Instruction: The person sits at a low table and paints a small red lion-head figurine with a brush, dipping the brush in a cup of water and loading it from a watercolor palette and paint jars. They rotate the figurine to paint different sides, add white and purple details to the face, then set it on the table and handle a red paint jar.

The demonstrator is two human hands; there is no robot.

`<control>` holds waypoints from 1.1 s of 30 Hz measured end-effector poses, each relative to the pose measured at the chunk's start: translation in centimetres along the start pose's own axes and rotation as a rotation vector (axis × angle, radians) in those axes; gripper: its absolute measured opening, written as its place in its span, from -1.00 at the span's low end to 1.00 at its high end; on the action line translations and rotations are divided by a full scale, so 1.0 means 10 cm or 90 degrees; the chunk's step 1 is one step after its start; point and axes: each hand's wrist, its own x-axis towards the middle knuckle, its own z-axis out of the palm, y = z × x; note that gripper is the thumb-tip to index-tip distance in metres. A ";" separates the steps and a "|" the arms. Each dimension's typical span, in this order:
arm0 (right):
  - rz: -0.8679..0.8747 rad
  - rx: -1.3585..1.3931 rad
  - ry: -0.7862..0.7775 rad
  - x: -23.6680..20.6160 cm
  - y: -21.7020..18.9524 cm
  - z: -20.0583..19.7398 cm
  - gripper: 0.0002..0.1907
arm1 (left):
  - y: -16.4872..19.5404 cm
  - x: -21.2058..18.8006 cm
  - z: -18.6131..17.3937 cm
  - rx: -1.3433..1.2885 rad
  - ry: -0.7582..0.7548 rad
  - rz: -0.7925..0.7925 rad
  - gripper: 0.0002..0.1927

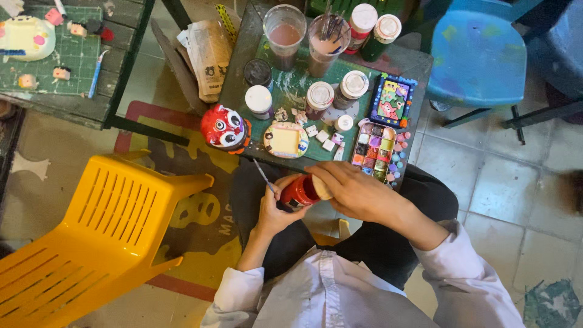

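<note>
My left hand (272,209) is wrapped around a small red paint jar (297,193) over my lap and also pinches a thin paintbrush (263,175) that points up and to the left. My right hand (358,191) comes in from the right and its fingers close on the jar's cream lid (322,189). Both hands are just below the front edge of a small dark table (238,73) with a green mat. On the table in front of them lie a round cream plaque (285,140), a red big-eyed figurine (225,129) and a paint palette (372,152).
The table also carries several white-lidded jars (319,96), two cups of murky water (284,36), one with brushes, and a colourful painted tile (392,100). A yellow plastic chair (103,231) stands at left, a blue chair (480,54) at upper right, another work table (115,67) at upper left.
</note>
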 end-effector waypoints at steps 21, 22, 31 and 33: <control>0.251 0.092 -0.038 -0.24 0.01 0.40 -0.44 | 0.05 -0.08 0.02 0.007 -0.116 -0.013 -0.23; 0.358 0.053 -0.100 -0.23 0.00 0.43 -0.49 | 0.06 -0.08 0.02 0.029 -0.130 -0.038 -0.22; 0.299 0.153 -0.133 -0.33 0.09 0.37 -0.27 | -0.01 -0.11 0.01 -0.009 -0.146 -0.009 -0.30; 0.341 0.072 -0.234 -0.32 0.14 0.43 -0.40 | -0.06 -0.13 0.02 0.031 -0.151 -0.020 -0.31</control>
